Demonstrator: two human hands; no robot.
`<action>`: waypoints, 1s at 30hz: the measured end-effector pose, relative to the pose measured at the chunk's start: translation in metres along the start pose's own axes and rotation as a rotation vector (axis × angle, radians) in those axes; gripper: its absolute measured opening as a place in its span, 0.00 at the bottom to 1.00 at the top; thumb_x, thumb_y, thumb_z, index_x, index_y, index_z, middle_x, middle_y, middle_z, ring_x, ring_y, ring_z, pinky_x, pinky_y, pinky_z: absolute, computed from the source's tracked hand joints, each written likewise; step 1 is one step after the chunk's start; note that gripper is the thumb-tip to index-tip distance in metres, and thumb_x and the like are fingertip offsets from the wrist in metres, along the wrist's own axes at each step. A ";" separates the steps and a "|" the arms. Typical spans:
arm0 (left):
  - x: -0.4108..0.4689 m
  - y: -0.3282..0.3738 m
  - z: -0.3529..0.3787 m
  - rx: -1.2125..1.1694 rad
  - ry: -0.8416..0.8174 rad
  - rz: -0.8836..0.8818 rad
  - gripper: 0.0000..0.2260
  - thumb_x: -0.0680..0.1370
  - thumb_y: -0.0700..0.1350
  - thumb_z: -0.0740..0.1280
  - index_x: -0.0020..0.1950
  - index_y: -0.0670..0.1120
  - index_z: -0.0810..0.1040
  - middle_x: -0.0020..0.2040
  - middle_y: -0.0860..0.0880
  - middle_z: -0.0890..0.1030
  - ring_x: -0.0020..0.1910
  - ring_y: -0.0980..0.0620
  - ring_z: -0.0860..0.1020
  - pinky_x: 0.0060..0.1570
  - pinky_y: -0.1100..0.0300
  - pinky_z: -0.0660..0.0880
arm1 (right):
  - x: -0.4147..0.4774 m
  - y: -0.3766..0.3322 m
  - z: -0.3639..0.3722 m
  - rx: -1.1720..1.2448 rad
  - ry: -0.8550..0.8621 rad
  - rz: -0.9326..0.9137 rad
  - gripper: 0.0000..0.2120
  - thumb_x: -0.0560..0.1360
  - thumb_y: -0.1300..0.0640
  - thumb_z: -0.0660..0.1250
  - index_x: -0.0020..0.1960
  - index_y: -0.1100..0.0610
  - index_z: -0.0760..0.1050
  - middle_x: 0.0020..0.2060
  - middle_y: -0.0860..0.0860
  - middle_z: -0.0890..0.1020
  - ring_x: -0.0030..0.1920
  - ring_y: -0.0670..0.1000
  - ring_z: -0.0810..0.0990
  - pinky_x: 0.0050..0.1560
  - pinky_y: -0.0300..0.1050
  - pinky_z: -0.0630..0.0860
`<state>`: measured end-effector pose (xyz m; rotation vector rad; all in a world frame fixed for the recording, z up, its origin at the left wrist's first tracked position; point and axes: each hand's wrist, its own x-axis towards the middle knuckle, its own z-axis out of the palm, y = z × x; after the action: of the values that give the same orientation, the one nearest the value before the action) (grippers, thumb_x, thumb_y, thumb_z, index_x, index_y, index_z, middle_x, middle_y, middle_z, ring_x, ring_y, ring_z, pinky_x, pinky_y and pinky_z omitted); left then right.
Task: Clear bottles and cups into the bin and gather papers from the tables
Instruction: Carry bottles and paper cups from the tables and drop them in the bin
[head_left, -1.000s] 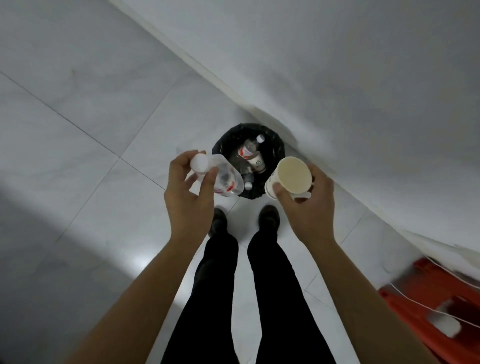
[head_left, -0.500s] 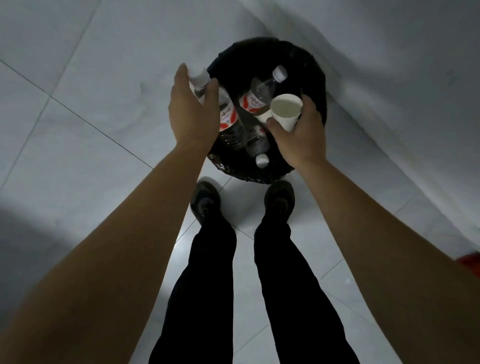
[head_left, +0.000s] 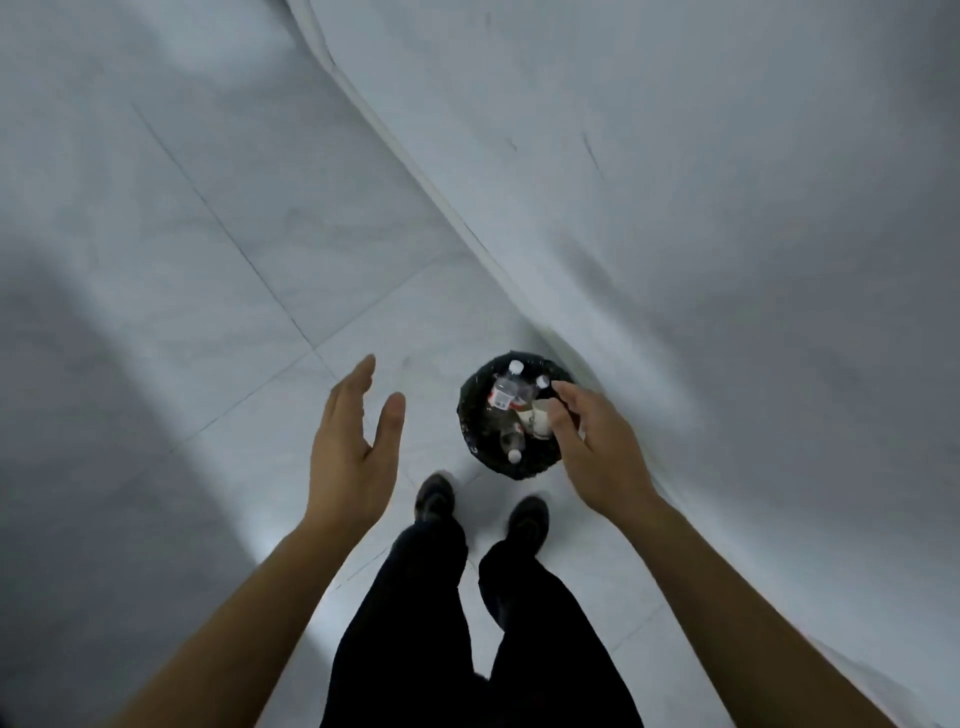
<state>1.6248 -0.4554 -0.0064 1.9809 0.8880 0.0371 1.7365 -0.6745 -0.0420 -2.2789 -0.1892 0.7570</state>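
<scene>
Nearest the camera, two legs in black cloth trousers (head_left: 415, 623) end in a pair of dark, rounded shoes (head_left: 435, 501), which sit below and between the two hands. Bare forearms reach forward on either side of them.

The left hand (head_left: 353, 441) is spread flat, with its fingers straight and together and its thumb apart. It holds nothing and hangs over bare floor.

The right hand (head_left: 602, 452) is slack. Its fingers are loosely bent and nothing lies in its grasp.

Just beyond the right hand's thumb and forefinger, and partly under them, stands the round black bin with a crinkled plastic liner (head_left: 469, 415). It is to the right of the left hand and apart from it.

Inside the bin lie clear plastic bottles with white caps and red-and-white labels (head_left: 506, 391), tilted across one another. A pale paper cup (head_left: 540, 422) lies against them on the side closest to the right thumb.

The glossy pale grey floor tiles (head_left: 208, 312) are split by thin dark joints and stretch away past the left hand. Beyond the right hand and the bin rises a smooth white wall (head_left: 727, 208).
</scene>
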 end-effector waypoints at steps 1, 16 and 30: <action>-0.019 0.018 -0.029 -0.061 0.059 -0.013 0.23 0.81 0.53 0.61 0.76 0.52 0.65 0.72 0.55 0.71 0.70 0.59 0.71 0.68 0.51 0.71 | -0.017 -0.028 -0.015 0.025 0.001 -0.031 0.20 0.83 0.43 0.57 0.70 0.49 0.73 0.60 0.43 0.77 0.62 0.44 0.75 0.63 0.44 0.71; -0.138 -0.016 -0.284 -0.534 0.800 -0.158 0.25 0.74 0.47 0.68 0.71 0.52 0.69 0.64 0.53 0.79 0.62 0.58 0.78 0.54 0.68 0.77 | -0.094 -0.284 0.037 0.383 -0.091 -0.378 0.20 0.76 0.51 0.67 0.68 0.46 0.72 0.63 0.39 0.79 0.60 0.34 0.77 0.49 0.24 0.72; -0.003 -0.133 -0.550 -0.475 0.995 -0.124 0.25 0.77 0.52 0.70 0.73 0.51 0.69 0.63 0.55 0.78 0.63 0.57 0.77 0.58 0.55 0.75 | 0.006 -0.577 0.241 0.191 -0.234 -0.664 0.24 0.73 0.46 0.67 0.68 0.48 0.74 0.64 0.41 0.79 0.63 0.36 0.77 0.55 0.23 0.72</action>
<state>1.3481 -0.0084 0.2039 1.3921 1.4420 1.1296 1.6500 -0.1077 0.2074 -1.7729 -0.8907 0.6416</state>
